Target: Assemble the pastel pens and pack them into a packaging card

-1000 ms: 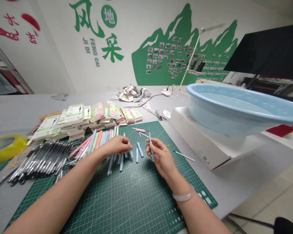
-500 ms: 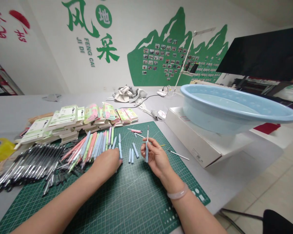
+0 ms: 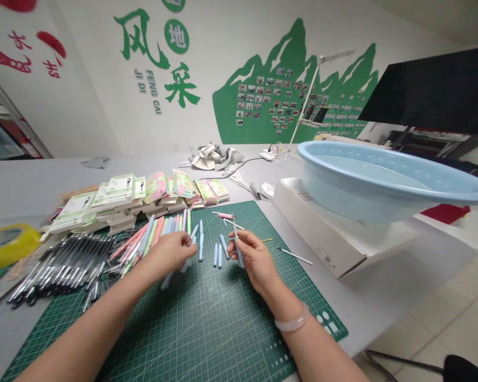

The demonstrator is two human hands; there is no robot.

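Observation:
My right hand point(image 3: 252, 260) is closed round a light blue pen part with a refill point(image 3: 236, 241) sticking up, held above the green cutting mat point(image 3: 207, 329). My left hand point(image 3: 171, 253) pinches a light blue pen barrel point(image 3: 191, 245) at the edge of a fan of pastel pen barrels point(image 3: 153, 236). A few loose blue pen pieces point(image 3: 218, 254) lie on the mat between both hands.
Black pens point(image 3: 63, 262) lie piled at the left, near a yellow tape roll point(image 3: 6, 241). Stacked packaged cards point(image 3: 135, 193) sit behind the mat. A light blue basin point(image 3: 382, 178) rests on a white box point(image 3: 326, 228) at the right. Cloth and cables lie at the back.
My left hand went down onto the pastel barrels and has now lifted with a blue barrel pinched in it. My right hand kept its pen part and tilted it slightly.

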